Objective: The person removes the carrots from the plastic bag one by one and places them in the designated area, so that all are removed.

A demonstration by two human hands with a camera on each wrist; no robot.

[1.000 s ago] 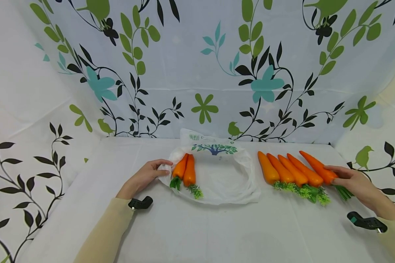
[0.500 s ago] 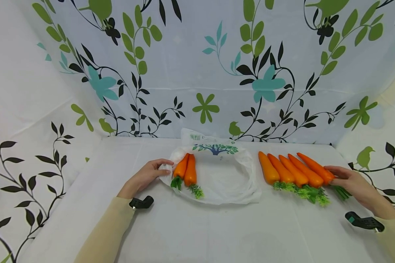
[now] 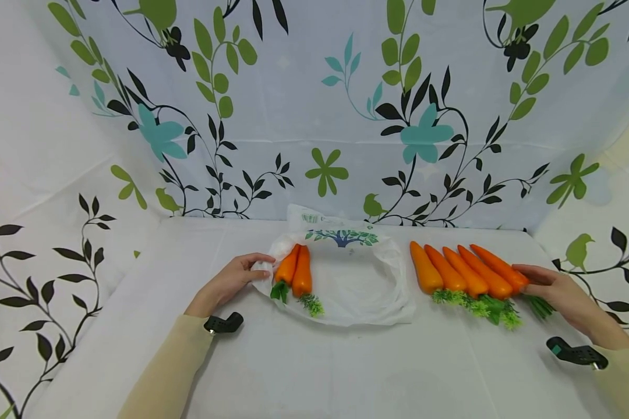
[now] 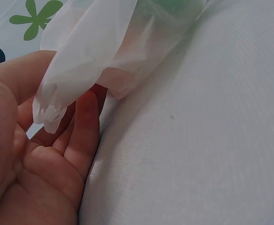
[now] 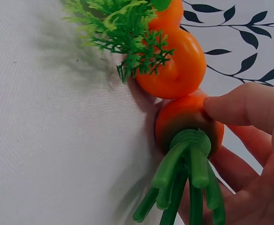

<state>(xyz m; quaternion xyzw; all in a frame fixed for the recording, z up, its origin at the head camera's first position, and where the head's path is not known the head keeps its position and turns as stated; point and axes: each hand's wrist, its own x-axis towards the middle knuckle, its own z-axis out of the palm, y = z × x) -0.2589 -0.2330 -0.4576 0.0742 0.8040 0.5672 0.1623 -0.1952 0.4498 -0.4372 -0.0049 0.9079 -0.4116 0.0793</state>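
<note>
The right hand [image 3: 561, 291] pinches the crown of a tapered, smooth orange carrot with bare green stalks [image 5: 188, 164], thumb on one side, fingers on the other. This carrot lies within the grip, its narrow tip pointing away, its flank touching the last of four similar leafy orange carrots [image 3: 444, 269]. Well apart, the left hand [image 3: 230, 283] pinches the edge of a thin white plastic bag [image 3: 356, 285], just beside two leafy orange carrots [image 3: 303, 273] in its mouth. Beneath is the white-covered bench [image 3: 293, 372]. Taking hold of the end carrot seems the step in hand; the next move likely calls for a steady pinch.
</note>
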